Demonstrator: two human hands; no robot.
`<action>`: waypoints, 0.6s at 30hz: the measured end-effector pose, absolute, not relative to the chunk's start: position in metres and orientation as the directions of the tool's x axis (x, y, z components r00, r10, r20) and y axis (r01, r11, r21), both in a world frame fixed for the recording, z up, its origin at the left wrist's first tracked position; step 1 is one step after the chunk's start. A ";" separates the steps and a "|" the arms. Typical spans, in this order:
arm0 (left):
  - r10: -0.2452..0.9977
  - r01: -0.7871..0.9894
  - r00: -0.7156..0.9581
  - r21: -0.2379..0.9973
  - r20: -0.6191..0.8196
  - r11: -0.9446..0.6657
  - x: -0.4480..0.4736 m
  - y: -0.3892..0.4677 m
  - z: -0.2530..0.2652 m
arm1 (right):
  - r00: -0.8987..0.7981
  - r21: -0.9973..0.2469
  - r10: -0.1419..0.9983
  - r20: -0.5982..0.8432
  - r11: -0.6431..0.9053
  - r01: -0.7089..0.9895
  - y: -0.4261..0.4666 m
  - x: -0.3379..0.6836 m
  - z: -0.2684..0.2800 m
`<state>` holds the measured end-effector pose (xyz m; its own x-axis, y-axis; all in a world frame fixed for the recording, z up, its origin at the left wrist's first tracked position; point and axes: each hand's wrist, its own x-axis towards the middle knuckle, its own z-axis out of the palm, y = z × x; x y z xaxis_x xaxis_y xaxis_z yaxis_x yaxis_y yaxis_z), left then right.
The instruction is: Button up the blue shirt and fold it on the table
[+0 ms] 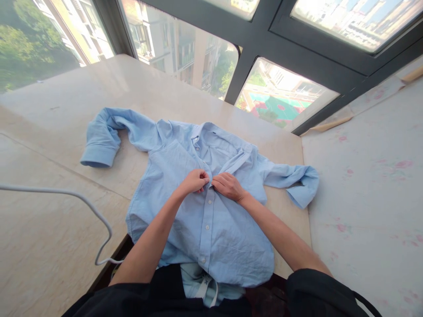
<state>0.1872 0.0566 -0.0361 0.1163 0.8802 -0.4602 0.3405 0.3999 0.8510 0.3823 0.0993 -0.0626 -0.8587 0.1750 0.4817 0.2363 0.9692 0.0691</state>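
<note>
A light blue button-up shirt [172, 176] lies front side up, its sleeves spread to both sides. Below my hands the front placket [207, 220] is fastened with white buttons; above them the collar and chest gape apart. My left hand [195, 180] pinches the placket edge at mid-chest, thumb and fingertips together. Right beside it, my right hand [228, 186] has its fingers closed on the other front edge. Fingers cover the spot between the two hands, so any button there is hidden.
The shirt rests on a pale stone window ledge [59, 145]. A white cable [82, 198] curves in from the left. Grey window frames [254, 39] stand at the back, and a flowered wall [363, 189] borders the right side. The ledge's front edge is near my body.
</note>
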 end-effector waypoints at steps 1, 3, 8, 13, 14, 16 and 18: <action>0.882 0.326 0.121 0.858 -0.455 0.397 0.187 0.056 -0.038 | -0.860 0.069 0.175 0.479 0.969 0.236 0.099 0.382 -0.062; 0.883 0.300 0.128 0.867 -0.451 0.399 0.186 0.055 -0.039 | -0.860 0.081 0.166 0.483 0.969 0.232 0.099 0.382 -0.061; 0.863 0.261 0.152 0.862 -0.482 0.435 0.183 0.055 -0.036 | -0.857 0.095 0.153 0.492 0.969 0.227 0.099 0.381 -0.059; 0.835 0.209 0.189 0.852 -0.517 0.480 0.179 0.058 -0.031 | -0.846 0.033 0.154 0.510 0.980 0.198 0.099 0.385 -0.062; 0.829 0.201 0.196 0.849 -0.523 0.488 0.178 0.058 -0.030 | -0.841 0.024 0.150 0.521 0.982 0.190 0.099 0.386 -0.062; 0.824 0.188 0.206 0.847 -0.529 0.497 0.176 0.059 -0.031 | -0.831 0.023 0.136 0.540 0.984 0.175 0.099 0.387 -0.061; 0.824 0.163 0.220 0.853 -0.521 0.496 0.174 0.058 -0.032 | -0.823 0.032 0.120 0.556 0.986 0.166 0.099 0.387 -0.060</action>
<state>0.1745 0.0583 -0.0318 0.2205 0.8244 -0.5213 0.1630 0.4958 0.8530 0.3875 0.0990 -0.0598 -0.8227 0.1205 0.5556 0.1657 0.9857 0.0316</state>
